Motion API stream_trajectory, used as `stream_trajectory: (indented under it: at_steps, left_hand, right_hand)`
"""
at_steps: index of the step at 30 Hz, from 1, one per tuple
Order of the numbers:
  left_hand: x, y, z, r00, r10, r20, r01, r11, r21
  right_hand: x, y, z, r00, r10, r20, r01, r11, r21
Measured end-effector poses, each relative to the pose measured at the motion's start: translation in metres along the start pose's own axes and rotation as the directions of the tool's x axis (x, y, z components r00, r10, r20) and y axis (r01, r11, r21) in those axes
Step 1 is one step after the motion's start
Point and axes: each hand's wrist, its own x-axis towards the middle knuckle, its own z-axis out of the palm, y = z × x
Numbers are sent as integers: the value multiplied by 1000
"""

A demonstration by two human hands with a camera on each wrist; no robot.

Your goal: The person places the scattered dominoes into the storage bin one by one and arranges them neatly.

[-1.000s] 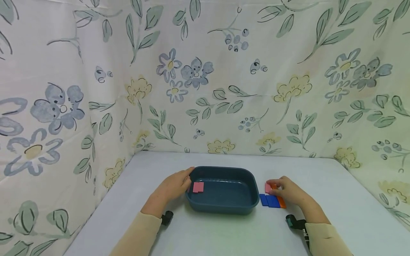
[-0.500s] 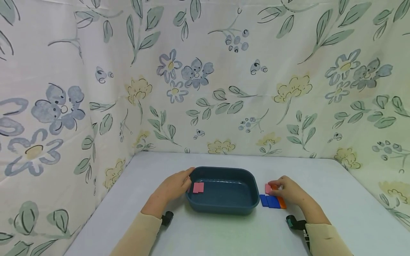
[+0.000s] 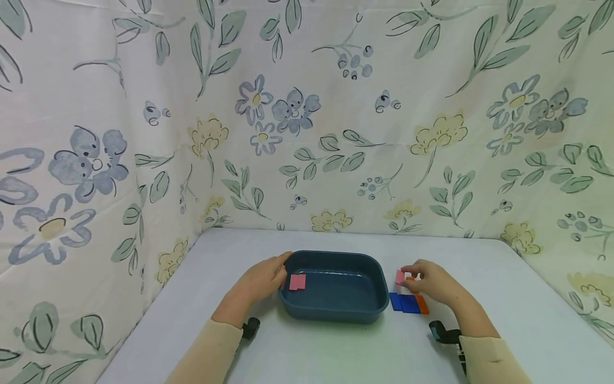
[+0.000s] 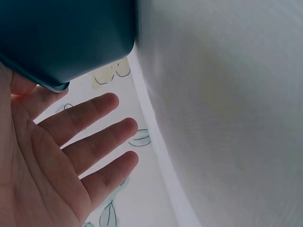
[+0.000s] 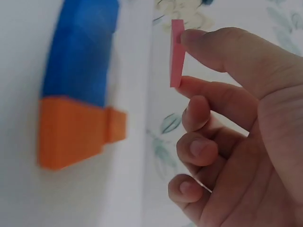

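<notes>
My right hand (image 3: 431, 280) pinches a thin pink tile (image 5: 177, 54) between thumb and index finger, holding it on edge. The other fingers curl loosely below, touching nothing. Under that hand lie flat blue tiles (image 3: 409, 303) and orange tiles (image 3: 422, 304), right of a dark teal tub (image 3: 333, 316). At the tub's left end, my left hand (image 3: 258, 281) rests its thumb and index finger at the rim, partly hidden by it in the left wrist view. Its other fingers (image 4: 102, 144) stretch straight outside the tub. Inside, toward the left, lie two overlapping pink tiles (image 3: 298, 281).
The white table (image 3: 326, 352) ends at a floral cloth (image 3: 336, 176) hanging along the back and sides. Small black wrist devices, the left device (image 3: 250, 327) and the right device (image 3: 443, 333), sit below the hands.
My right hand has raised slightly with the pink tile, lifting it away from the orange and blue tiles. The left hand and the tub have stayed put.
</notes>
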Motion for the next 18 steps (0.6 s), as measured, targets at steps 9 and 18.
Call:
stream_trajectory:
  at_steps: [9, 18]
  left_hand:
    - [0, 1, -1, 1000, -7, -4, 7, 1000, 6]
    - [0, 0, 1, 1000, -12, 7, 12, 1000, -4]
  right_hand:
    - [-4, -25, -5, 997, -73, 13, 73, 996, 43]
    - [-7, -33, -10, 990, -139, 24, 138, 988, 65]
